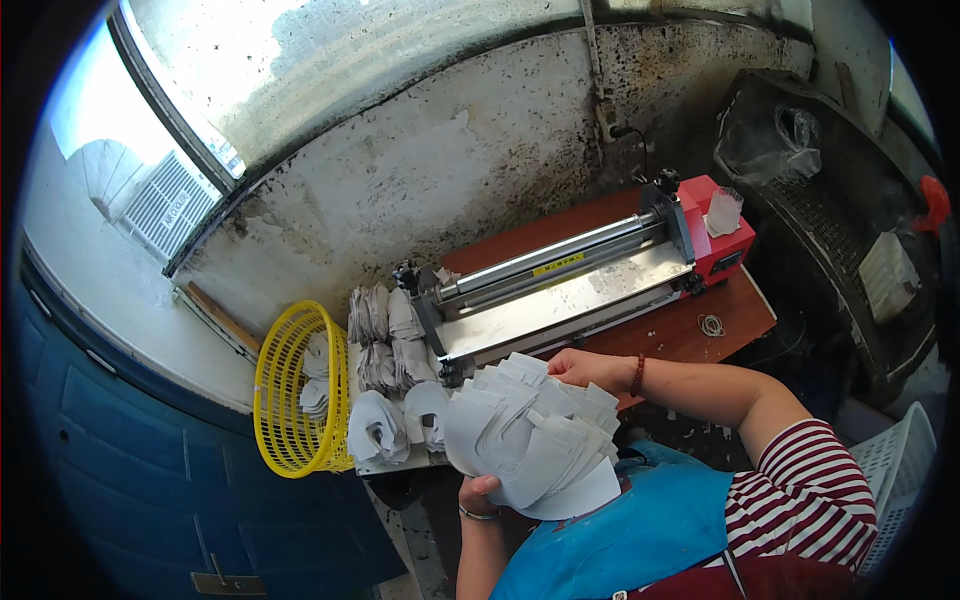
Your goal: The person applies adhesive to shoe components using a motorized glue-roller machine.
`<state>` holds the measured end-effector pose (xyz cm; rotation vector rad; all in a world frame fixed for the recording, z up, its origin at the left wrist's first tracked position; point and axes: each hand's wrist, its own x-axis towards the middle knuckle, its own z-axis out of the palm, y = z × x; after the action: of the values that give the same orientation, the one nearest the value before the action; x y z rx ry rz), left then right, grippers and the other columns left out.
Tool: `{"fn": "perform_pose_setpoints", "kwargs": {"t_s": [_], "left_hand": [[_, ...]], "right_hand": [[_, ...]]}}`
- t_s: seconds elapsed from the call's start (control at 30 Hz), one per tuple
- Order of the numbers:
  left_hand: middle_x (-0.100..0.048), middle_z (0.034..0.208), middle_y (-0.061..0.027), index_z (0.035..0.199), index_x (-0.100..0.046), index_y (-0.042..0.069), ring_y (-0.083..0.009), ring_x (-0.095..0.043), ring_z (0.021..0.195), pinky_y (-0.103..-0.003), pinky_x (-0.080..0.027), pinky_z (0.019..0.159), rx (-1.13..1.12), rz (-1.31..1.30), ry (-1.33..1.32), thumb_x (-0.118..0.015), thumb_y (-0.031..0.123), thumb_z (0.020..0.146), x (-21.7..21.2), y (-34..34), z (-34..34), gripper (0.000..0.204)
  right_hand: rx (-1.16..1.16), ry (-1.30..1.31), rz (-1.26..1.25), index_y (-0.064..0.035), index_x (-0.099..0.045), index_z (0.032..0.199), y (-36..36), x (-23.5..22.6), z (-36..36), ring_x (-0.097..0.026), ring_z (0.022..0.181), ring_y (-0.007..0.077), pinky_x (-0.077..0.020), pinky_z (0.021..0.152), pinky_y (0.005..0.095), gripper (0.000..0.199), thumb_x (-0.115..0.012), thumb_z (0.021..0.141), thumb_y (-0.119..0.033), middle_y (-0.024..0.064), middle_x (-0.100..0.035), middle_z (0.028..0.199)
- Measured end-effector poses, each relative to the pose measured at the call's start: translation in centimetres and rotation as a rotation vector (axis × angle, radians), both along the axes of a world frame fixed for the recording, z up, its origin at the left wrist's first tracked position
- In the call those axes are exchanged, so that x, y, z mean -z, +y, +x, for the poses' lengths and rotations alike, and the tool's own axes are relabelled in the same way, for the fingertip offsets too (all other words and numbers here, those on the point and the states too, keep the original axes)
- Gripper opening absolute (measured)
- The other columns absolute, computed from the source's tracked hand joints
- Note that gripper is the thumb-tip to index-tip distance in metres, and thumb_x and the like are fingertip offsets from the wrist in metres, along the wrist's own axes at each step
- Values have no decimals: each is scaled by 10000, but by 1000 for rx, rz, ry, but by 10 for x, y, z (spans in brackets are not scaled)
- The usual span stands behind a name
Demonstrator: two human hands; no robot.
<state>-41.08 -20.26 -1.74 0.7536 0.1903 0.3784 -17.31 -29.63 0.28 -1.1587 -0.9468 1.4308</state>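
A thick, fanned bundle of white flat cut-out pieces with curved edges is held in front of my blue apron. My left hand grips it from the lower left, thumb on top and the other fingers hidden underneath. At the bundle's upper right edge, my right hand has its fingers curled and pinched against the pieces. Just left of the bundle, piles of similar white pieces rest on a low surface. Behind them stand bundled greyish-white pieces.
A roller machine with a red end housing stands on a brown table. A yellow plastic basket holding white pieces is at the left, near a blue door. White crates stand at my right.
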Motion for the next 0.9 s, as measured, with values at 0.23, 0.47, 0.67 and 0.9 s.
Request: {"fn": "perform_pose_setpoints", "kwargs": {"t_s": [0.23, 0.47, 0.67, 0.9], "left_hand": [[-449, 1221, -152, 1267, -327, -32, -283, -469, 1105, -382, -373, 940, 48, 126, 6, -674, 124, 538, -11, 28, -28, 822], [-491, 1179, -104, 1263, -342, -38, -209, -475, 1081, -338, -379, 906, 1, 464, 186, -765, 162, 573, -40, 45, -46, 833], [-525, 1140, -98, 1258, -353, -37, -176, -511, 1025, -298, -390, 888, -134, 871, 394, -694, 128, 610, -36, 71, -70, 751], [-564, 1081, -147, 1309, -311, 37, -255, -580, 967, -322, -443, 832, -114, 1349, 821, -650, 172, 620, -33, 71, -81, 779]], "right_hand": [[-70, 240, -74, -52, -623, 836, 11, 21, -3, -505, 642, 47, -401, 591, 200, 243, -508, 871, -264, -18, -593, 767], [326, 848, -174, -32, -560, 1056, 37, -38, -54, -459, 549, 43, -389, 466, 156, 413, -401, 910, -384, -2, -537, 675], [-407, 878, 104, -103, -268, 1342, 46, -29, -53, -409, 371, 48, -318, 318, 154, 607, -276, 903, -523, 41, -543, 658], [-419, 455, 79, -71, -142, 1383, 76, -33, -97, -524, 445, 75, -397, 377, 161, 570, -389, 898, -242, 78, -568, 700]]}}
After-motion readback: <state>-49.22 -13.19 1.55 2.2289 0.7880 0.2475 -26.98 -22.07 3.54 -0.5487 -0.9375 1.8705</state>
